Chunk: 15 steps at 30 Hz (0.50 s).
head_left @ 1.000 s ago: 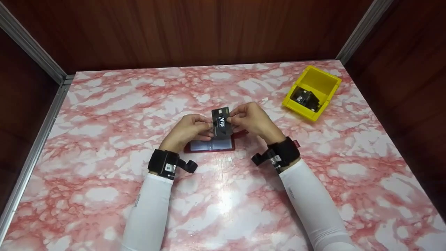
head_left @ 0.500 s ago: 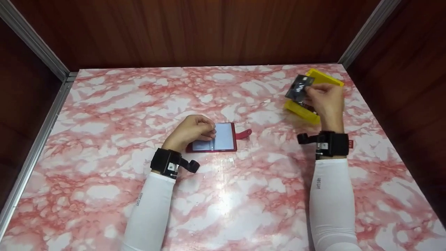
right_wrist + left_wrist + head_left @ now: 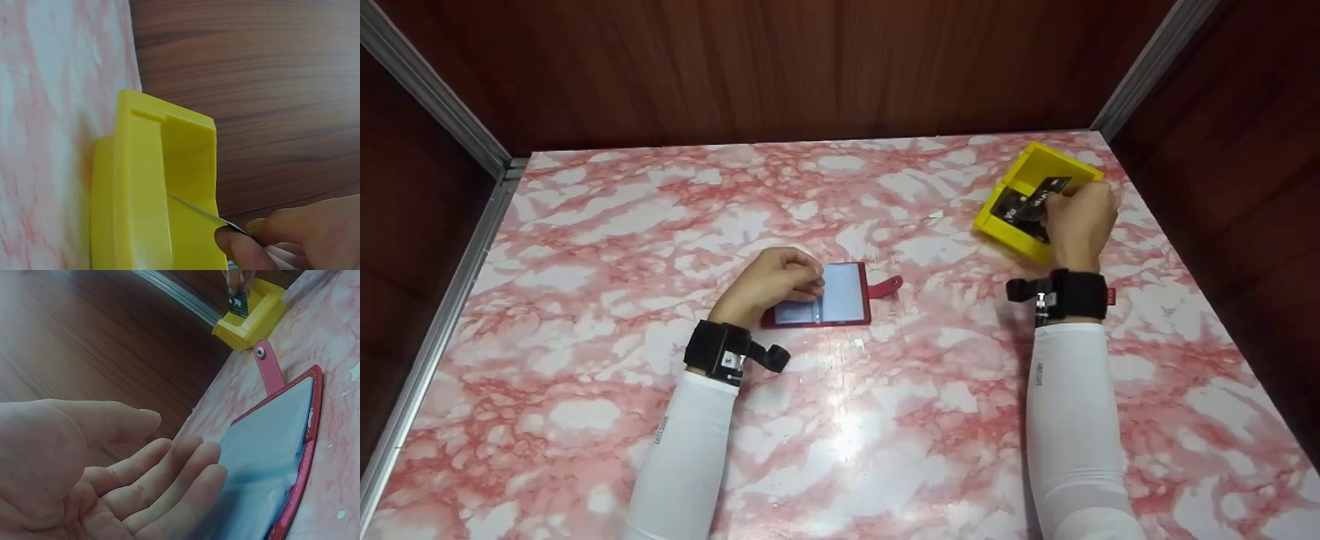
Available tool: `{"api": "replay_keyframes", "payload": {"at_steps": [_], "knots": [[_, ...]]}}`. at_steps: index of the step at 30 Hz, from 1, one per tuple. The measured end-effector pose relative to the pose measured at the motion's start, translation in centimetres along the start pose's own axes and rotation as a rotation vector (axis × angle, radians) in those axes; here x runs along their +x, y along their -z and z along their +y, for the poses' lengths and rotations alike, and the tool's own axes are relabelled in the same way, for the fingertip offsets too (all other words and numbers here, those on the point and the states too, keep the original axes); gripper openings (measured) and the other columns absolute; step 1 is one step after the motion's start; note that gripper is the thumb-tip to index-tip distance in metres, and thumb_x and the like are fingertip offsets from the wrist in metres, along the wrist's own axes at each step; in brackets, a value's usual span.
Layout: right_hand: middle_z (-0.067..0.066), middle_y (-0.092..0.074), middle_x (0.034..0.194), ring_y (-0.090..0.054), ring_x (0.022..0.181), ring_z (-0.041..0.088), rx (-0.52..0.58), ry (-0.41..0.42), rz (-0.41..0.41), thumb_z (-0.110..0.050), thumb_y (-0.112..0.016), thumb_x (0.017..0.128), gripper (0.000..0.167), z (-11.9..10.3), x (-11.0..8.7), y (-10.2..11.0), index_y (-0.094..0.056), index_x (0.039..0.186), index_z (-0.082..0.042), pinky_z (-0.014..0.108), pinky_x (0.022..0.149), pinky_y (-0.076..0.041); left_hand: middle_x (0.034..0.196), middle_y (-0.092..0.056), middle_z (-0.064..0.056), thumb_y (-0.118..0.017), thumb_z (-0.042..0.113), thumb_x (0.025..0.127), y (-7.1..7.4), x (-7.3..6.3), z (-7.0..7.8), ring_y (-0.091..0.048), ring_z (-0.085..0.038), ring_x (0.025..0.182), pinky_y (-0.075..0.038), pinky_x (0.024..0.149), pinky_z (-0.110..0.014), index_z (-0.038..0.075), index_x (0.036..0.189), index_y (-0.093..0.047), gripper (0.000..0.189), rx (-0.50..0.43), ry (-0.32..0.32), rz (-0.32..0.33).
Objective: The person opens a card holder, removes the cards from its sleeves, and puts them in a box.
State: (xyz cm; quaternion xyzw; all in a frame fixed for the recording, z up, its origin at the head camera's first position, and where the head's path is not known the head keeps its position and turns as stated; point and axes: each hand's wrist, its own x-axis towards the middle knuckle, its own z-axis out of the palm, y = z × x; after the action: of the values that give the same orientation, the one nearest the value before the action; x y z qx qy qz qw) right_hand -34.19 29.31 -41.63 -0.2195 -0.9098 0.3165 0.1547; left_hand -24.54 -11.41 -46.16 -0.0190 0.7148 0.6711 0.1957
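Note:
A black card [image 3: 1042, 199] lettered "Vip" is pinched between the thumb and fingers of my right hand [image 3: 1081, 223]. That hand is at the yellow bin [image 3: 1014, 240], and in the right wrist view the card [image 3: 203, 210] slants edge-on into the bin's opening. Other black cards [image 3: 1008, 204] lie inside the bin, partly covered by the held card. My left hand [image 3: 771, 280] hovers over the left part of an open red card holder [image 3: 844, 292] with clear sleeves. In the left wrist view its thumb and loosely bent fingers are apart, with nothing between them.
From the holder's right side sticks out a red snap strap [image 3: 886, 286]. A pink-and-white marbled table [image 3: 855, 420] carries everything, with dark wood panels [image 3: 810, 67] behind it and at both sides. The bin stands near the back right corner.
My right hand has carried the card from above the card holder rightward to the bin, then lower into its opening. The left hand has released the card and stays over the holder.

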Motion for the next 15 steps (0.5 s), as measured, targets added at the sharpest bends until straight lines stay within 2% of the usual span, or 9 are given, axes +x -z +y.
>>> {"api": "replay_keyframes", "payload": {"at_steps": [4,10,15], "knots": [[0.014,-0.065,0.094,-0.06,0.086,0.028,-0.048,0.064,-0.039,-0.018,-0.055,0.086,0.027,0.1,-0.1,-1.1,-0.064,0.102,0.001,0.039,0.075,-0.048,0.101,-0.065,-0.023,-0.064,0.017,0.087,0.0,0.0,0.0,-0.067,-0.03,0.089,-0.056,0.084,-0.039,0.001,0.103,-0.059,0.023,0.001,0.006,0.002],[0.022,-0.06,0.118,-0.058,0.106,0.037,-0.095,0.057,-0.097,-0.021,-0.053,0.091,0.039,-0.1,-0.1,-1.8,-0.058,0.119,0.004,0.048,0.095,-0.046,0.101,-0.066,-0.023,-0.064,0.018,0.087,0.0,0.2,0.0,-0.067,-0.029,0.089,-0.057,0.082,-0.037,-0.001,0.106,-0.059,0.027,0.016,0.009,-0.002],[0.024,-0.06,0.118,-0.057,0.107,0.038,-0.127,0.06,-0.131,-0.022,-0.051,0.092,0.038,0.1,-0.3,-1.9,-0.058,0.117,0.006,0.049,0.096,-0.045,0.102,-0.065,-0.024,-0.063,0.018,0.088,0.0,0.2,0.1,-0.067,-0.03,0.089,-0.057,0.082,-0.037,-0.004,0.11,-0.058,0.031,0.022,0.015,-0.005]]}}
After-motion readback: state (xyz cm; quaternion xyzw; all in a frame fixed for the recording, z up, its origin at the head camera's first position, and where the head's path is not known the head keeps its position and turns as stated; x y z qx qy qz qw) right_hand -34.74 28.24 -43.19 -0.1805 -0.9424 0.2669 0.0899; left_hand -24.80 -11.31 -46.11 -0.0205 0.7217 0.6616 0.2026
